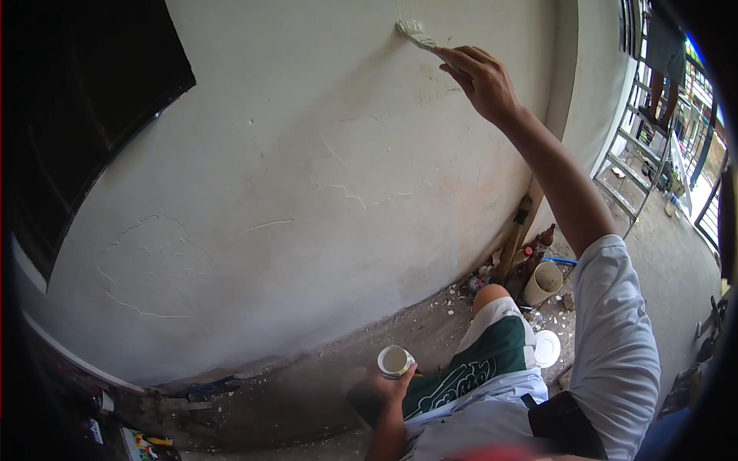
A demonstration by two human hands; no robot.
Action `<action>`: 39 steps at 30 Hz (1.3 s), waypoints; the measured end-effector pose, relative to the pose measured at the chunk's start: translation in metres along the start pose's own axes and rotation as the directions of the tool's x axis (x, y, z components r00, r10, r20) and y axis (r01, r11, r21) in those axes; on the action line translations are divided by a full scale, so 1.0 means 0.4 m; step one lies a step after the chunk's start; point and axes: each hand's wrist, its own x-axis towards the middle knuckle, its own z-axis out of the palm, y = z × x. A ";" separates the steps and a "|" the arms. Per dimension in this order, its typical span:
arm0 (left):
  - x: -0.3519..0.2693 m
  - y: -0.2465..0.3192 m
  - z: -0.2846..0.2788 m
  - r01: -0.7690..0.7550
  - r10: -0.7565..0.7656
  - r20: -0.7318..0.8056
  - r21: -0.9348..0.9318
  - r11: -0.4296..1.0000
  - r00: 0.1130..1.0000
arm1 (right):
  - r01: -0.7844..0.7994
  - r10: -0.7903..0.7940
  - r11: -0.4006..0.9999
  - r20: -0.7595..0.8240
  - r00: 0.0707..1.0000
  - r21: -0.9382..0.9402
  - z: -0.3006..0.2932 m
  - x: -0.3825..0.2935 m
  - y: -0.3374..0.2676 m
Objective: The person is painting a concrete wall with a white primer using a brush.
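Note:
My right hand [481, 80] is raised at the upper right, its fingers closed around the handle of a paintbrush [420, 38]. The bristles, coated in white paint, touch the off-white wall [277, 167], and pale streaks run upward from them. Low in front of my body, my left hand [391, 385] grips a small round can [396, 362] with its mouth facing up. Something pale, apparently paint, coats its inside. Patched outlines, cracks and faint stains mark the wall below the brush.
A stepladder [628, 167] stands at the right with another person's legs [663, 95] on it. Near the wall corner are a beige bucket [543, 283], brown bottles [545, 236] and a wooden handle [513, 242]. A white lid [546, 348] lies by my knee. Paint flakes litter the floor.

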 end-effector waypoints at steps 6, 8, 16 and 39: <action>-0.016 -0.040 -0.026 -0.073 0.074 -0.007 0.059 0.996 0.997 | -0.116 0.106 0.992 0.168 0.980 0.047 0.025 -0.212 -0.092; -0.014 -0.037 -0.024 -0.039 0.041 -0.029 0.070 0.997 0.999 | -0.113 0.101 0.992 0.186 0.977 0.053 0.026 -0.270 -0.106; -0.035 0.001 0.012 -0.039 0.041 -0.051 0.043 0.998 0.998 | -0.171 0.102 0.978 0.441 0.892 0.119 -0.073 -0.228 -0.109; -0.014 0.004 0.104 -0.208 0.199 0.081 0.120 0.971 0.977 | 0.192 -0.166 0.963 -0.145 0.975 0.190 -0.039 0.233 0.189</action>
